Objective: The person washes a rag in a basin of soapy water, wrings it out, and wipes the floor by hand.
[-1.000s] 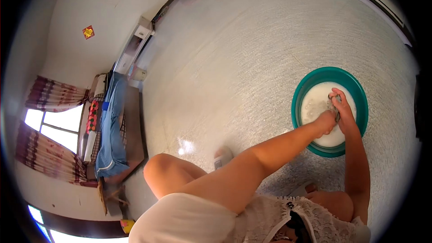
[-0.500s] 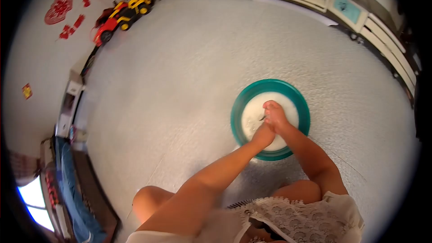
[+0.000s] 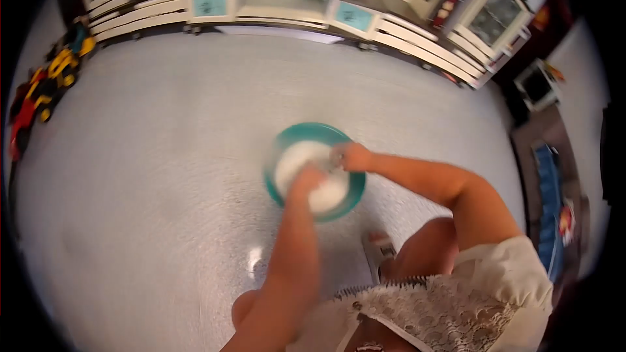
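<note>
A round green basin [image 3: 354,190] stands on the floor and holds white, foamy liquid [image 3: 326,201]. Over the liquid is my left hand [image 3: 310,177], smeared by motion, its fingers too blurred to read. My right hand [image 3: 352,157] is at the basin's right rim, with its fingers closed around something small and greyish. A blurred grey thing [image 3: 331,161] shows between the two hands; I cannot make out what it is.
A long white cabinet [image 3: 280,10] runs along the back wall. Toy vehicles [image 3: 45,94] in red and yellow stand at the far left. At the right is a dark sofa [image 3: 554,133] with a blue cloth [image 3: 550,202]. A sandalled foot [image 3: 379,251] is near the basin.
The view has swung to the right, so the basin appears further left and the back cabinet shows more fully. My hands, together before, are now further apart.
</note>
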The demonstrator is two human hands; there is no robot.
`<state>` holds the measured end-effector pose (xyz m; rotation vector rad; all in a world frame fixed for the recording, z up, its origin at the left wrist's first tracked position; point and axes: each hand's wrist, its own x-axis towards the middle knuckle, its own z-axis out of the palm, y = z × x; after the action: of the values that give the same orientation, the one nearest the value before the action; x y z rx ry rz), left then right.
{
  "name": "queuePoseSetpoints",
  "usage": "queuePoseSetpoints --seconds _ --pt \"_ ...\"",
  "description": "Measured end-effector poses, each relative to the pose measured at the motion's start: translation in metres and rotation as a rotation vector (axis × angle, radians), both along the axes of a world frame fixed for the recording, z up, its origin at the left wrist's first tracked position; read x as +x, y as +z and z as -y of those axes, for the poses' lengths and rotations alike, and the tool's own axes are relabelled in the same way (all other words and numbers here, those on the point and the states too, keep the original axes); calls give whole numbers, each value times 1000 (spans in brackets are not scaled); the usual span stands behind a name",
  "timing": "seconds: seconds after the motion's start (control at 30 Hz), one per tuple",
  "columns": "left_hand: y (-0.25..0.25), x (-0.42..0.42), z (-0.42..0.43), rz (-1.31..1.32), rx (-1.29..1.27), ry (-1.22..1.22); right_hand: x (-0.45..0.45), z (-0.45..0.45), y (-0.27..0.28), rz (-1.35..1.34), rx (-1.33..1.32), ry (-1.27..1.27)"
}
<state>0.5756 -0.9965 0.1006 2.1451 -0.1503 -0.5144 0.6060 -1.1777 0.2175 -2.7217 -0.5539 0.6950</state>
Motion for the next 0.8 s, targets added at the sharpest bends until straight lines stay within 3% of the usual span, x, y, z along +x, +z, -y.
queuePoseSetpoints --seconds 0.07,0.13,0.2,0.27,0.3,0.33,0.5,0.63,0.73,0.8 --pt "12 23 -2 -171 -477 10 -8 -17 65 -115 -85 -181" --pt "52 23 -2 -329 -864 108 19 0 54 99 -215 70" --pt "61 19 3 165 -727 9 2 -6 86 304 -67 -240" --pt "66 26 6 6 -1032 94 -21 1 105 377 67 -288" --pt "80 28 4 -445 -1358 240 -33 6 107 413 142 -311" --pt "93 24 11 -441 -1391 232 -48 16 102 442 191 -314" --pt "153 -14 91 -473 -1421 115 -102 114 28 499 563 -416" --pt "198 -49 198 -399 -1162 -38 -177 203 51 643 835 -694" --pt "212 -87 283 -233 -918 -56 -198 275 76 376 863 -722" --pt "218 -93 323 -295 -777 17 -193 317 80 188 888 -687"
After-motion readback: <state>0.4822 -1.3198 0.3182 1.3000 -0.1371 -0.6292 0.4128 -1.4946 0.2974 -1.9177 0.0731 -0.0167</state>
